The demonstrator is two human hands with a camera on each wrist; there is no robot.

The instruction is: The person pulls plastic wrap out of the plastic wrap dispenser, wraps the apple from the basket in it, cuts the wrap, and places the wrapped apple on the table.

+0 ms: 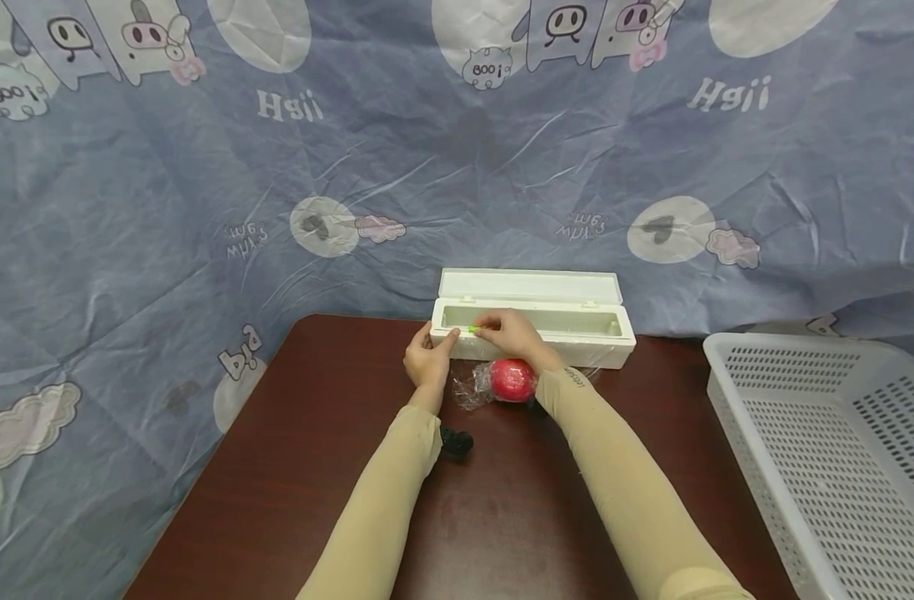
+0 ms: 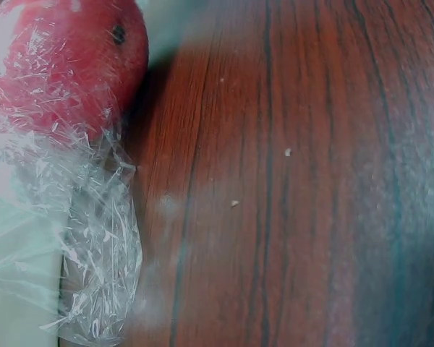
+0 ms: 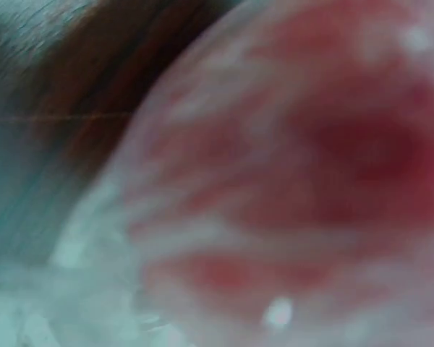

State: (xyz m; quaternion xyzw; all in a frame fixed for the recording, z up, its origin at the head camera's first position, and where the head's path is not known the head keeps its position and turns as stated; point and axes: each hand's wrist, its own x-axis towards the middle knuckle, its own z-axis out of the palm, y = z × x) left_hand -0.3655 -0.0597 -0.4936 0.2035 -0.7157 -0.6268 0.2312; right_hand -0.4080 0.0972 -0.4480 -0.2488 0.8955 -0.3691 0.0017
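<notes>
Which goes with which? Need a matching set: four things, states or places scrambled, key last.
1. red round item
2. white box
3. grey basket
4. right grip

A. lid raised
B. pinching a green piece
C. wrapped in clear film
D. far right of the head view

Pairs: 1-C, 2-A, 3-D, 4-B

Pale yellow sleeves [image 1: 385, 500], dark right-cuff lettering [image 1: 575, 377]

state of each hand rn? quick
Left hand: closed, gripping the left front corner of the long white rectangular box.
Right hand: closed, pinching the small bright green piece at the box's front rim.
</notes>
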